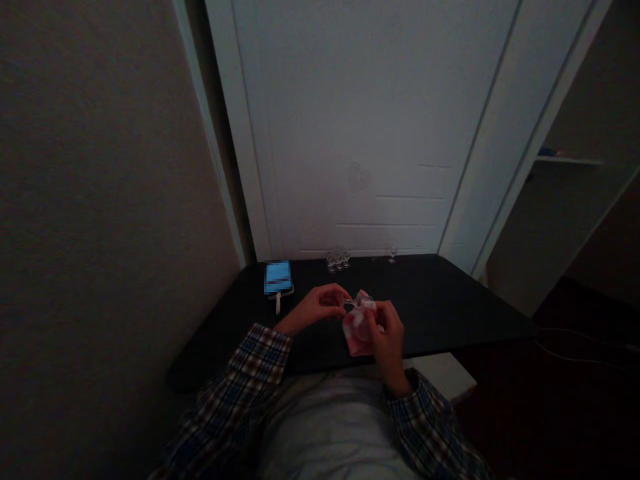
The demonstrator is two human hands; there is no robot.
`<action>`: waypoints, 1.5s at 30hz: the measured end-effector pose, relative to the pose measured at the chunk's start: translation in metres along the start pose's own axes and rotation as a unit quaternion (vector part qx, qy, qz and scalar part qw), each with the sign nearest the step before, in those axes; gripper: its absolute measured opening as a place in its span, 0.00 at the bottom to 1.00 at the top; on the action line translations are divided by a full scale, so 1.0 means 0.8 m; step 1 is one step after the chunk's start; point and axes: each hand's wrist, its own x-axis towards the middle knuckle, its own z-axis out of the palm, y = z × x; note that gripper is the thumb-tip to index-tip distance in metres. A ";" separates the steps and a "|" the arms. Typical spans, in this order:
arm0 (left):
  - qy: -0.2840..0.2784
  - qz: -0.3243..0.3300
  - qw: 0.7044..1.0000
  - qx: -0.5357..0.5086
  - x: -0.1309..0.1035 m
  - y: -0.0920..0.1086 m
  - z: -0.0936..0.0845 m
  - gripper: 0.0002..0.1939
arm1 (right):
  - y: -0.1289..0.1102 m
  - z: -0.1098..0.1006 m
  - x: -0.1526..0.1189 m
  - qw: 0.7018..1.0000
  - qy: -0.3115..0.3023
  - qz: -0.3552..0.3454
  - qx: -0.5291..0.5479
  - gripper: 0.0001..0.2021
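Observation:
Above the near edge of the dark table, my left hand (pixel 323 303) pinches one end of a small clear stemmed glass (pixel 353 303) that lies sideways. The glass's other end is partly covered by a pink and white cloth (pixel 356 339). My right hand (pixel 389 327) is closed on this cloth and presses it against the glass. The cloth hangs down below the fingers. Dim light and the small size leave the fine finger contact hard to see.
Near the table's (pixel 435 300) back edge stands a cluster of several small stemmed glasses (pixel 338 261). One single glass (pixel 393 255) is farther right. A lit phone (pixel 278 277) with a white handle or stand is at the left. A white door (pixel 375 133) rises behind.

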 end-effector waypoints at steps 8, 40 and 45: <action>0.009 -0.016 0.999 0.038 0.000 0.001 0.000 0.11 | 0.004 0.000 -0.001 1.000 0.001 0.002 0.006 0.06; 0.001 0.008 0.998 0.062 -0.003 0.000 0.002 0.14 | 0.001 -0.002 0.000 1.000 -0.004 -0.002 -0.015 0.05; -0.012 0.008 0.997 0.075 -0.003 -0.003 0.000 0.17 | 0.001 -0.001 0.001 1.000 -0.011 -0.001 -0.020 0.05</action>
